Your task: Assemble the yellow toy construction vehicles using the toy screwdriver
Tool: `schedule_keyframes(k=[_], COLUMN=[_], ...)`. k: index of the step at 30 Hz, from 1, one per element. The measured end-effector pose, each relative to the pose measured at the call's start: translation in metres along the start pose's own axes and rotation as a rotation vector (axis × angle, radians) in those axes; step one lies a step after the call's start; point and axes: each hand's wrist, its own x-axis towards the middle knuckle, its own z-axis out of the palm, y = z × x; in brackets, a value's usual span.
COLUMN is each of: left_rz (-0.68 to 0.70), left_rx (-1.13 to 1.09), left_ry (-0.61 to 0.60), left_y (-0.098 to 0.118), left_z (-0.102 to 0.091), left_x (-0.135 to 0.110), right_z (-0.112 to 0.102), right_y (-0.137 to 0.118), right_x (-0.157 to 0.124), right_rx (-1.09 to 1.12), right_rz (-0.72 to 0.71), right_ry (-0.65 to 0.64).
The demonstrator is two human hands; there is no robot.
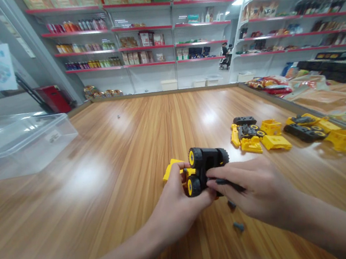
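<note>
Right now, the left hand (176, 208) is clamping a black-and-yellow plastic toy truck chassis (206, 169), fingers curled tightly around its yellow end, while the right hand (256, 190) is pinching a slim black plastic bar (230, 184) against the wheels. Held over a glossy striped wooden table (89, 205), the chassis is pointing its yellow end left, its long axis running across the view, with loose yellow and black toy parts (260, 134) lying to the right and red-edged white store shelves (139, 29) standing beyond.
</note>
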Motion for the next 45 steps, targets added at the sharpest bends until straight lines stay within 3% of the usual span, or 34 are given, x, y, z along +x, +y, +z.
schedule_keyframes(k=[5,9,15,18,32,45], left_rz=[0.035,0.044,0.061,0.084,0.084,0.086], left_rx=[0.056,-0.008,-0.049,-0.024,0.101,0.229], left_ry=[0.046,0.058,0.11,0.078,-0.009,0.036], left_y=[0.0,0.005,0.01,0.01,0.006,0.005], left_z=[-0.001,0.0,0.001,0.001,0.0,-0.001], left_x=[0.0,0.001,0.003,0.003,0.003,0.004], right_z=[-0.003,-0.012,-0.009,-0.003,-0.001,-0.003], right_y=[-0.006,-0.013,-0.013,-0.009,-0.01,-0.013], right_x=[0.001,0.002,0.006,0.006,0.007,0.005], right_rx=[-0.027,0.114,0.065,0.09,0.096,0.069], right_rz=[0.064,0.167,0.038,0.037,0.017,0.063], right_ry=[0.102,0.118,0.246,0.28,0.172,0.105])
